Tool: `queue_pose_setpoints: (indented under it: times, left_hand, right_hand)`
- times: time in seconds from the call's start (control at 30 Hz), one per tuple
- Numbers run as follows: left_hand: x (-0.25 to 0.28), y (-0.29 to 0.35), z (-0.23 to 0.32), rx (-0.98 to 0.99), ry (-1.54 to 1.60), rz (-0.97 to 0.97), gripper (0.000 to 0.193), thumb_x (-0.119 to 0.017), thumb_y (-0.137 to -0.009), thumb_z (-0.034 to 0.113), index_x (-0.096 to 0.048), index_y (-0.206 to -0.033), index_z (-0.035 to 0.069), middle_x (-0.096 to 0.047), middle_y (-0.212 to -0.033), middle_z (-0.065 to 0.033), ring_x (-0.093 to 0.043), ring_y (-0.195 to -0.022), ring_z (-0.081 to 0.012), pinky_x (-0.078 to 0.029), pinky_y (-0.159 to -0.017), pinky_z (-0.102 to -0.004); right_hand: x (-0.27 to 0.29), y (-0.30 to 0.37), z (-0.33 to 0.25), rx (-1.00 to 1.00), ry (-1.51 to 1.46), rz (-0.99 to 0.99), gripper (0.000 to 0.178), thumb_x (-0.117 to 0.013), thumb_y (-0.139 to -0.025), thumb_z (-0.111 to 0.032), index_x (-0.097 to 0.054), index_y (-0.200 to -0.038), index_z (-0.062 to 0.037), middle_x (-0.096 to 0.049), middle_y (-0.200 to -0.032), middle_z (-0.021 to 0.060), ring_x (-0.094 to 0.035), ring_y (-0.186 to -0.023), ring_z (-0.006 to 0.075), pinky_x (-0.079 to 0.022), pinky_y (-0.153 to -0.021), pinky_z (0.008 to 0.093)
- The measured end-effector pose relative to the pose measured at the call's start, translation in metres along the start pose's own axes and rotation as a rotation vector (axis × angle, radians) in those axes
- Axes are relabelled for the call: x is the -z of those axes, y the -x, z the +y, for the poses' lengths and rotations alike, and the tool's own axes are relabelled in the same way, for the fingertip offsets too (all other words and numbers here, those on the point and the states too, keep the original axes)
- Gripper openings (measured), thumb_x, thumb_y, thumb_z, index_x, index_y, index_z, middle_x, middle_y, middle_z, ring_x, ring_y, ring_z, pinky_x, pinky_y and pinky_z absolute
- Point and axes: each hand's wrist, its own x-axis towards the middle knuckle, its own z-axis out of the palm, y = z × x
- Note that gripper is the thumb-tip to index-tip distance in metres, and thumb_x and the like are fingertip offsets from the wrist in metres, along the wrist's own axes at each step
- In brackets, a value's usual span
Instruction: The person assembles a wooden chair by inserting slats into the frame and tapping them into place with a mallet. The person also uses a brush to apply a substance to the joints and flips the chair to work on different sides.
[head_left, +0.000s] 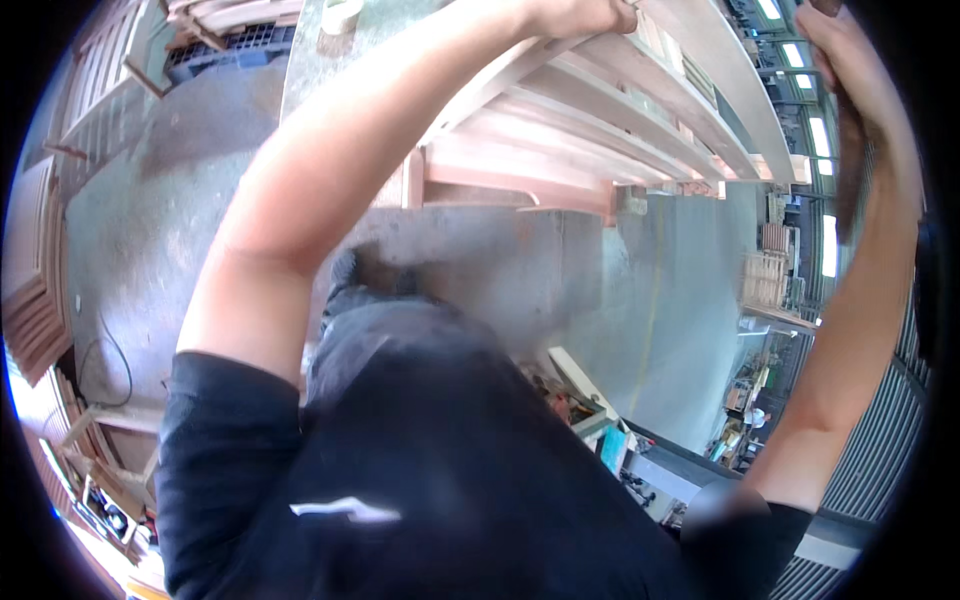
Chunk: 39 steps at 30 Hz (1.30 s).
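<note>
A pale wooden slatted frame (600, 110), with several long parallel slats, reaches from the upper middle toward the right. At the picture's top edge my left hand (590, 16) lies against the frame, its fingers curled in over the wood; part of that hand is cut off. My right arm is raised at the far right. Up there my right hand (835, 45) is closed around a long, dark brown object (850, 170), which runs down beside the forearm. Its kind is unclear, and it is apart from the frame.
A grey-topped table (310, 60) with a roll of tape (341, 15) stands at upper left. Wooden panels (35, 270) are stacked along the left rim. A cart (600, 425) holding tools is beside my body at lower right. A cable (105, 370) curls on the floor.
</note>
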Motion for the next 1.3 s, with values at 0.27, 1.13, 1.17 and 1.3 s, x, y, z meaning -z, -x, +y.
queue_pose_setpoints:
  times: [0.27,1.13,1.17,1.3]
  left_hand:
    - [-0.017,-0.002,0.015,0.080,-0.169,0.037,0.054,-0.075,-0.078,0.027,-0.061,-0.112,-0.013,-0.065,-0.111,-0.0346,-0.065,-0.108,-0.0403,-0.052,-0.093,-0.0419]
    - [-0.222,-0.010,0.026,-0.585,-0.866,1.063,0.074,-0.063,-0.084,0.009,-0.027,-0.147,-0.006,-0.041,-0.146,-0.0299,-0.041,-0.139,-0.0392,-0.027,-0.121,-0.0508]
    - [-0.250,-0.026,0.041,-0.591,-0.921,1.027,0.074,-0.063,-0.087,0.011,-0.026,-0.147,-0.008,-0.041,-0.147,-0.0314,-0.040,-0.139,-0.0395,-0.026,-0.121,-0.0514]
    - [-0.325,-0.082,0.103,-0.571,-1.097,0.877,0.077,-0.062,-0.082,0.004,-0.026,-0.150,-0.004,-0.042,-0.148,-0.0282,-0.041,-0.139,-0.0370,-0.025,-0.122,-0.0512]
  right_hand:
    - [-0.043,0.084,-0.016,-0.186,-0.535,0.113,0.033,-0.078,-0.081,-0.028,-0.070,-0.097,-0.0004,-0.068,-0.085,0.0067,-0.062,-0.076,0.0153,-0.048,-0.072,0.0288]
    - [-0.678,0.299,0.395,-1.346,-1.850,0.008,0.022,-0.070,-0.077,-0.006,-0.052,-0.064,-0.0079,-0.053,-0.059,0.0047,-0.054,-0.045,0.0203,-0.043,-0.042,0.0375]
    - [-0.715,0.291,0.421,-1.342,-1.905,-0.055,0.023,-0.070,-0.078,-0.006,-0.051,-0.064,-0.0084,-0.053,-0.059,0.0046,-0.054,-0.046,0.0204,-0.044,-0.042,0.0378]
    - [-0.783,0.237,0.479,-1.337,-1.959,-0.218,0.021,-0.068,-0.079,-0.008,-0.051,-0.067,-0.0096,-0.052,-0.061,0.0041,-0.054,-0.048,0.0210,-0.045,-0.045,0.0386]
